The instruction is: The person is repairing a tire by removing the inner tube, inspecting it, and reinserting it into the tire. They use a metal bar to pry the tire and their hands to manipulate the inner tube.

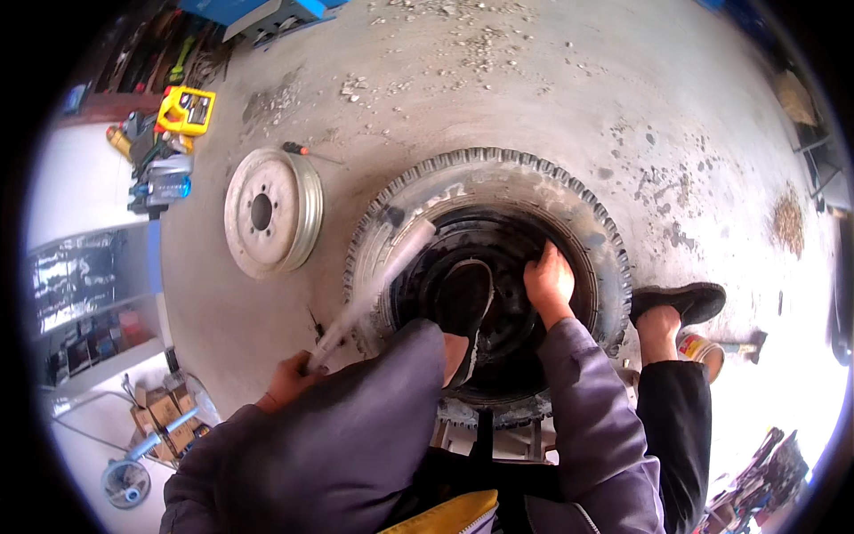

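My left hand [294, 381] is closed round the near end of a long pale bar-like tool [378, 285]. Motion smears the tool, so its exact kind cannot be told; its far end hangs over the left side of a big treaded tyre [374, 236]. The tyre lies flat on the floor with a black wheel rim [516, 307] inside it. My right hand [550, 280] is inside the tyre's opening at the right, fingers curled against the inner edge; what they grip is hidden. One dark shoe [467, 303] of mine presses on the black rim.
A pale steel wheel rim [262, 214] lies left of the tyre, with a screwdriver [298, 149] behind it. A yellow jug [187, 111] and bottles stand far left. My other shoe [689, 303] is on the floor at right, near a can [703, 351] and a hammer [747, 347].
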A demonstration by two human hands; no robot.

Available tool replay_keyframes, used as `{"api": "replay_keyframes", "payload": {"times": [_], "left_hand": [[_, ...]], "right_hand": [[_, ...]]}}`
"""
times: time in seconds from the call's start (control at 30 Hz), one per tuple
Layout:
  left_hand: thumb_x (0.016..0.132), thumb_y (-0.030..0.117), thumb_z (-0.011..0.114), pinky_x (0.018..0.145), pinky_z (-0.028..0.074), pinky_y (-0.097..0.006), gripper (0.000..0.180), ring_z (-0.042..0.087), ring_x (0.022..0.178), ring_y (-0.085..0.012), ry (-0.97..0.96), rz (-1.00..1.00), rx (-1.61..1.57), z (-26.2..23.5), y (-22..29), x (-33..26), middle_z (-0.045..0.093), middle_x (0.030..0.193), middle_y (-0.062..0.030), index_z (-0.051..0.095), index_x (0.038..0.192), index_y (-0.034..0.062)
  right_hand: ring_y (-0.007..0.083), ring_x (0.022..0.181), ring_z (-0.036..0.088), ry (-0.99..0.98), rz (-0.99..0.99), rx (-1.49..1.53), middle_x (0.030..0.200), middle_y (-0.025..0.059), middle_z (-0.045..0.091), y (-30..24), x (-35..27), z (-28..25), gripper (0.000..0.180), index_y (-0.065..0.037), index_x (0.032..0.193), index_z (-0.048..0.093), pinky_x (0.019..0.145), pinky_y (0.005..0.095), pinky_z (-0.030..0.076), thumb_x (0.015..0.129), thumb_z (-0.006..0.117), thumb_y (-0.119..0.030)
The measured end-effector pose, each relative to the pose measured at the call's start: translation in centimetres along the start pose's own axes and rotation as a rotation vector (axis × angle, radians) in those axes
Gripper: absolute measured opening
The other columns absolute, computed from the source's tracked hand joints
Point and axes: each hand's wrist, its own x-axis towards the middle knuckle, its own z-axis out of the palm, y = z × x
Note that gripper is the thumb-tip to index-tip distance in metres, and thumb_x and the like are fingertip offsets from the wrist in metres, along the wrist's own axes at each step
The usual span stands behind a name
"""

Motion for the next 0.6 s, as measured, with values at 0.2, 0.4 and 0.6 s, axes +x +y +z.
{"api": "replay_keyframes", "payload": {"times": [0.2,0.4,0.6], "left_hand": [[0.088,0.031,0.067,0.061,0.049,-0.041,0.039,0.059,0.059,-0.0250,0.371,-0.036,-0.140,-2.9,-4.1,11.3,0.062,0.070,-0.0136,0.062,0.106,-0.0028],[0.089,0.032,0.065,0.064,0.051,-0.042,0.038,0.063,0.066,-0.0300,0.346,-0.107,0.011,-3.3,-4.5,23.5,0.063,0.076,-0.0172,0.060,0.108,-0.0013],[0.087,0.015,0.059,0.080,0.053,-0.043,0.028,0.063,0.090,-0.0391,0.635,0.381,0.551,-3.4,5.6,24.3,0.063,0.102,-0.0208,0.059,0.113,0.0034]], "right_hand": [[0.0396,0.117,0.057,-0.040,-0.014,-0.017,0.126,0.0257,0.059,-1.3,-0.3,0.0,0.061,0.000,0.137,0.044,0.101,0.0467,0.045,0.082,0.058,-0.019],[0.0404,0.113,0.058,0.037,-0.029,-0.029,0.124,0.0257,0.059,-0.7,-0.5,1.2,0.059,0.001,0.134,0.047,0.099,0.0473,0.046,0.081,0.058,-0.022],[0.0396,0.105,0.061,0.095,0.000,-0.041,0.116,0.0236,0.062,-0.7,-0.6,1.2,0.051,-0.001,0.126,0.053,0.091,0.0469,0.050,0.080,0.063,-0.022]]}}
